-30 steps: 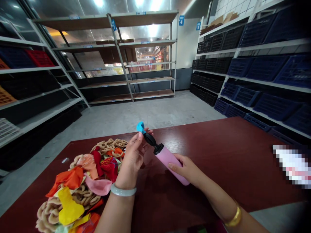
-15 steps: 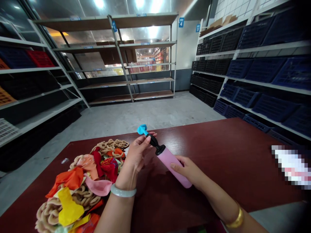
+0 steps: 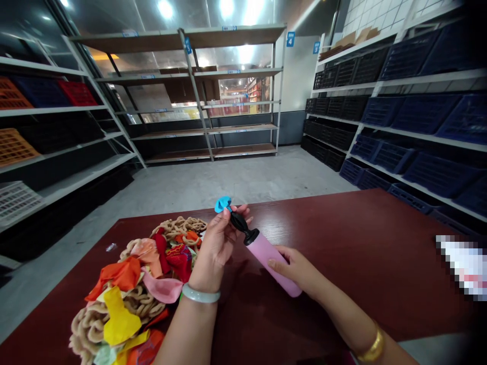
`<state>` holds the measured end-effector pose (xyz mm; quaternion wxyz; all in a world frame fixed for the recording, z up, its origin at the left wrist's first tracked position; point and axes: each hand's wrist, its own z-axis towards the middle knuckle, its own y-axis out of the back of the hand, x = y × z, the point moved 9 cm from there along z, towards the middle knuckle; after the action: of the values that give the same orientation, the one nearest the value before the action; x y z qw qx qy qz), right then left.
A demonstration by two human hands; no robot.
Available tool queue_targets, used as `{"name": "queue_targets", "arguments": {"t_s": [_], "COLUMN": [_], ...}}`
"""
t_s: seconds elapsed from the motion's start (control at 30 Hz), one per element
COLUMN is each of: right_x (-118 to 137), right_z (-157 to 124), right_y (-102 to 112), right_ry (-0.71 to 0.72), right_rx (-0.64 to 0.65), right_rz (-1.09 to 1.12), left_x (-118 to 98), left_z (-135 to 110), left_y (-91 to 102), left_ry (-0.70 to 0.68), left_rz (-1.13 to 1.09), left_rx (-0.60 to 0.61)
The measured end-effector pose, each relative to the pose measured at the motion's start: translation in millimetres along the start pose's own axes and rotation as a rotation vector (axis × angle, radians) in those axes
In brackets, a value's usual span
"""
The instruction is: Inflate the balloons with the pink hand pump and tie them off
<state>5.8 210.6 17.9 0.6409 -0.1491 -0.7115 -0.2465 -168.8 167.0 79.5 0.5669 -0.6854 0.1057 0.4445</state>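
Note:
A pink balloon pump (image 3: 272,261) with a black nozzle end is tilted up to the left above the table. My right hand (image 3: 294,268) is wrapped round its pink barrel. At the nozzle tip sits a limp blue balloon (image 3: 222,204). My left hand (image 3: 222,235) pinches the balloon's neck at the tip with thumb and forefinger, its other fingers behind the black part. Beside my left forearm lies a pile of flat balloons, among them a yellow balloon (image 3: 119,317), an orange balloon (image 3: 119,276) and a pink balloon (image 3: 163,288), over beige rope (image 3: 89,324).
The dark red table (image 3: 342,233) spans the front, with a small clear scrap (image 3: 111,247) at its left. A blurred white patch (image 3: 462,266) shows at the right edge. Beyond the floor stand metal shelves (image 3: 213,134); blue crates (image 3: 426,114) fill the right racks.
The view has shifted slightly, so the table and pile appear further right. My left fingers have moved up onto the balloon's neck; my right hand keeps its hold on the pump.

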Motion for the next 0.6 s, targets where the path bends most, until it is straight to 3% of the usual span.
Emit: {"name": "queue_targets", "arguments": {"t_s": [0.37,0.6], "right_x": [3.0,14.7], "right_z": [-9.0,-34.3], "right_y": [-10.1,11.3], "right_ry": [0.036,0.049], "right_rx": [-0.005,-0.098], "right_rz": [0.162,-0.012], "left_x": [-51.5,-72.5], "left_z": [10.6,7.8], "left_y": [46.4,49.1], "left_ry": [-0.252,-0.298], "left_rz": [-0.265,-0.336], "left_rx": [-0.259,-0.194]}}
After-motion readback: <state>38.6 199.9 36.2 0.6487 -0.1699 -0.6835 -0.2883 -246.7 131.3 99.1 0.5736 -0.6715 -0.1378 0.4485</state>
